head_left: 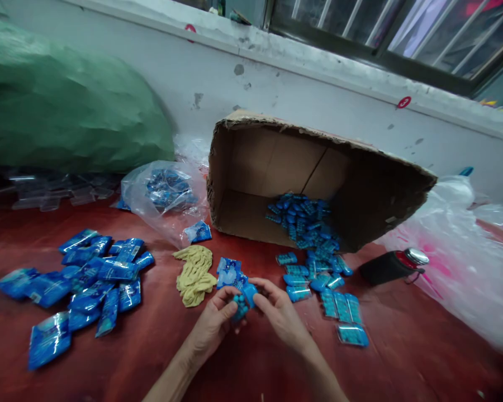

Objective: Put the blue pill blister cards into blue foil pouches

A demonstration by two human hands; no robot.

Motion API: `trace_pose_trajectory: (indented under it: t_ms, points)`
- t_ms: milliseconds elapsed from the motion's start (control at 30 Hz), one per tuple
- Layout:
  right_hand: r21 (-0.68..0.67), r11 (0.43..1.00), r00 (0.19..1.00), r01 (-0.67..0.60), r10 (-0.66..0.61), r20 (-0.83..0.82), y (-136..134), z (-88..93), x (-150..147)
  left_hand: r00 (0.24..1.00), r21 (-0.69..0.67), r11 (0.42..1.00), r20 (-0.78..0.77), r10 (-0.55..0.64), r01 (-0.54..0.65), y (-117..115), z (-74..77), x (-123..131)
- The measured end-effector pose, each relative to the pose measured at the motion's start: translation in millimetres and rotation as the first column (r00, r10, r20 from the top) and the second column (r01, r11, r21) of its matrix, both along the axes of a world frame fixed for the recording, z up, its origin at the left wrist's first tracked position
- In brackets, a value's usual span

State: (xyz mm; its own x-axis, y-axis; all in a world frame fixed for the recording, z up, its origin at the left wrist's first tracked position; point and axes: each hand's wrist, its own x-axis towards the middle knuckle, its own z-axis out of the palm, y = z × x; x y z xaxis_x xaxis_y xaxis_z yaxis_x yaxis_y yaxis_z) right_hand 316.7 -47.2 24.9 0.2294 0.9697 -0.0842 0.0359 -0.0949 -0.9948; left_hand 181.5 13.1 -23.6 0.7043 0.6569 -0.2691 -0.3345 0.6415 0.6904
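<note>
Near the middle of the red surface, my left hand (pixel 218 318) is closed on a small clear pack of blue beads (pixel 240 306). My right hand (pixel 276 310) pinches a blue piece (pixel 248 294) at the upper right of that pack; whether the two are joined is hard to tell. Just beyond my fingers lie printed blue packets (pixel 228 270). Several blue bead packs (pixel 341 307) rest to the right, and more are heaped (pixel 304 218) inside a cardboard box on its side. Filled shiny blue pouches (pixel 96 273) form a loose pile on the left.
The open cardboard box (pixel 251 209) stands behind my hands. A yellow-green cloth (pixel 195 276) lies left of them, with a clear bag (pixel 167 192) of blue packets behind. At right are a dark bottle (pixel 388 268) and white-pink plastic bags (pixel 456 262). A green sack (pixel 71 106) fills the back left.
</note>
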Motion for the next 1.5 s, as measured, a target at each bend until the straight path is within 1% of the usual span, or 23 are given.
trace_pose_trajectory:
  t_ms: [67,167,233,333,400,500,567,667,700,767,900,1033,1100,1233,1300,1400,1433,1500]
  points:
    - [0.042,0.999,0.985,-0.002,-0.006,0.175,1,2.4,-3,0.999,0.048,0.999,-0.033,0.027,-0.025,-1,-0.3,0]
    - [0.073,0.997,0.937,-0.002,-0.024,0.349,3,3.9,-8,0.993,0.105,0.992,-0.089,0.081,-0.072,-2,1.2,1]
    - [0.077,0.997,0.906,0.017,-0.048,0.420,4,4.0,-12,0.983,0.114,0.987,-0.132,0.128,-0.113,-4,2.7,1]
    - [0.075,0.997,0.875,0.035,-0.066,0.480,4,1.8,-18,0.963,0.116,0.976,-0.179,0.203,-0.184,-8,4.1,2]
    - [0.066,0.998,0.850,0.021,-0.053,0.524,3,-1.3,-22,0.949,0.117,0.968,-0.202,0.242,-0.222,-10,4.2,2]
    - [0.019,1.000,0.801,-0.016,0.001,0.599,0,-7.2,-28,0.936,0.079,0.957,-0.200,0.291,-0.280,-13,5.3,4]
    - [-0.025,0.999,0.756,-0.042,0.048,0.652,-1,-11.1,-30,0.937,0.018,0.953,-0.181,0.299,-0.301,-14,8.0,5]
    - [-0.074,0.995,0.678,-0.061,0.096,0.729,-1,-15.8,-31,0.960,-0.079,0.964,-0.148,0.240,-0.253,-15,14.9,4]
    - [-0.080,0.994,0.659,-0.069,0.105,0.744,-1,-17.1,-31,0.969,-0.093,0.971,-0.134,0.208,-0.221,-15,17.5,3]
    - [-0.063,0.995,0.641,-0.079,0.099,0.762,-2,-19.1,-30,0.983,-0.078,0.984,-0.108,0.151,-0.160,-15,22.4,1]
    - [0.039,0.996,0.625,-0.080,0.019,0.780,-5,-20.1,-30,0.991,0.017,0.994,-0.084,0.105,-0.104,-15,27.8,-5]
    - [0.095,0.976,0.616,-0.195,0.047,0.786,-8,-13.3,-30,0.991,0.133,0.989,-0.101,0.085,-0.071,-17,29.8,-10]
    - [0.100,0.971,0.603,-0.216,0.052,0.796,-8,-7.0,-30,0.988,0.168,0.982,-0.114,0.106,-0.086,-19,31.4,-11]
    - [0.068,0.967,0.574,-0.245,0.088,0.814,-9,2.3,-30,0.981,0.152,0.979,-0.120,0.155,-0.136,-24,35.6,-9]
    - [0.067,0.972,0.555,-0.226,0.072,0.829,-11,1.5,-29,0.974,0.150,0.977,-0.143,0.173,-0.152,-25,37.5,-6]
    - [0.111,0.982,0.537,-0.150,-0.013,0.843,-15,-3.2,-31,0.951,0.165,0.968,-0.215,0.223,-0.190,-27,39.7,-2]
    - [0.115,0.984,0.538,-0.138,-0.023,0.843,-15,-4.1,-31,0.939,0.188,0.961,-0.240,0.247,-0.204,-28,40.4,-1]
    - [0.096,0.985,0.553,-0.144,0.000,0.833,-16,-3.4,-32,0.916,0.255,0.941,-0.278,0.290,-0.220,-29,42.1,0]
